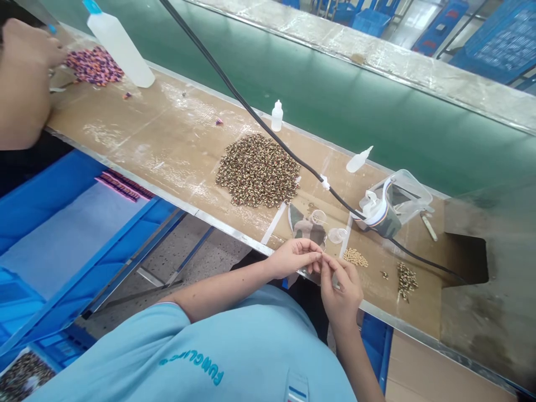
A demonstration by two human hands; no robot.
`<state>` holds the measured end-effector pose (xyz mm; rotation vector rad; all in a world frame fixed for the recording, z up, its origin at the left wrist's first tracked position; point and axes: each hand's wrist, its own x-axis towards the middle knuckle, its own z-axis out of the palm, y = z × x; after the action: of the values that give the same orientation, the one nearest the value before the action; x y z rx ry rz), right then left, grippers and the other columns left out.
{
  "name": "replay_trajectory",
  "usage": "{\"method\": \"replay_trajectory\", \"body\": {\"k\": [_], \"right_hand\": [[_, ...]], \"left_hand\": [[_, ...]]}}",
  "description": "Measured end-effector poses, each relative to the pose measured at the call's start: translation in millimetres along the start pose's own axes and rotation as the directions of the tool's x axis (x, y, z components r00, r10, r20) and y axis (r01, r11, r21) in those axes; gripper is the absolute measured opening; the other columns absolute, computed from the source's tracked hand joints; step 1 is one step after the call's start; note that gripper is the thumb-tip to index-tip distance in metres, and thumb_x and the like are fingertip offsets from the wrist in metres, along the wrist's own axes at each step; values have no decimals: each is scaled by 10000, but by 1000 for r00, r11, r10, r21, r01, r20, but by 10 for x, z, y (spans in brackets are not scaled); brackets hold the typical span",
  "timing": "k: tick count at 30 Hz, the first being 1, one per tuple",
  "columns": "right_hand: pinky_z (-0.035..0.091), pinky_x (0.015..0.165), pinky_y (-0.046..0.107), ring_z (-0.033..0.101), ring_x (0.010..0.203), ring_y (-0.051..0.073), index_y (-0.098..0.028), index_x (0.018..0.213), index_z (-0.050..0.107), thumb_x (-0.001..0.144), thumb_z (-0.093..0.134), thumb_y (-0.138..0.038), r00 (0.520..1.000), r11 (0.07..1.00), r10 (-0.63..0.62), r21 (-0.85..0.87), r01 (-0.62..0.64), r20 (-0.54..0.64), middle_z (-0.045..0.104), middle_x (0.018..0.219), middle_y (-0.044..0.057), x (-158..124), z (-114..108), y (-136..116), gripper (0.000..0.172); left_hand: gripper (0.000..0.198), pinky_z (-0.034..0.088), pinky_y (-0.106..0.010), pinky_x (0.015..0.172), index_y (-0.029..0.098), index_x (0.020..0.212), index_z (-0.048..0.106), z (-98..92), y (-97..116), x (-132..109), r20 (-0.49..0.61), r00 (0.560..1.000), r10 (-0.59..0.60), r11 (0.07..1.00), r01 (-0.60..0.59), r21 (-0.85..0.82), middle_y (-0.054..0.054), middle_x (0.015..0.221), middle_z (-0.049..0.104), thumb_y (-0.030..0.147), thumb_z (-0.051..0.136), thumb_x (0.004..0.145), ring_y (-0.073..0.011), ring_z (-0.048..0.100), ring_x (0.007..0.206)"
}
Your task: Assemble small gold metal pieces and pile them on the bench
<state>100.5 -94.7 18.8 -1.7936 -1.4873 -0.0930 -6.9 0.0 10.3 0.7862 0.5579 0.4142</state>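
Observation:
My left hand (296, 258) and my right hand (342, 285) meet at the table's front edge, fingertips pinched close together. Whatever sits between them is too small to make out. Just beyond the fingers lie a clear plastic bag (307, 230) and small clear round lids (336, 235). A little heap of pale beads (355, 257) is beside my right hand. Farther right is a small pile of dark and gold pieces (406, 279). A large heap of similar small ring-like pieces (258, 170) spreads over the table up and left of my hands.
A black cable (247, 106) crosses above the table. Small white bottles (277, 116) and a clear plastic container (408, 192) stand along the back. At far left, another person's arm (25, 84) reaches near pink-purple pieces (95, 66) and a large bottle (121, 47). Blue crates (125, 245) sit below.

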Motion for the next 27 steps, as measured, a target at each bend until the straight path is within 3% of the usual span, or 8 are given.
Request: {"method": "replay_trajectory", "body": {"k": [5,13,27], "right_hand": [[468,677,257,600,726,124,-196,841,631,860,529,-249,996,997,71,0,-71,52,655,783,18,71,-79,4,117],[442,709,259,581,766,136,-201,854,578,879,493,-200,988,990,-114,-69,122,104,644,789,20,102,-107,92,88],[430,715,256,552,769,143,-191,897,564,876,492,-174,975,969,-168,-155,190,145,607,827,43,108,-100,93,77]], "left_hand": [[444,391,-200,510,102,776,582,15,25,-9,-8,1000,-16,1000,17,25,4,557,605,480,742,606,-72,535,503],[441,405,-208,517,100,779,596,21,32,-20,-15,999,-31,999,31,21,6,563,613,463,755,587,-77,545,511],[363,430,-203,524,101,801,605,23,-31,-1,-40,999,-20,998,23,65,8,564,620,394,738,636,-76,557,512]]}}
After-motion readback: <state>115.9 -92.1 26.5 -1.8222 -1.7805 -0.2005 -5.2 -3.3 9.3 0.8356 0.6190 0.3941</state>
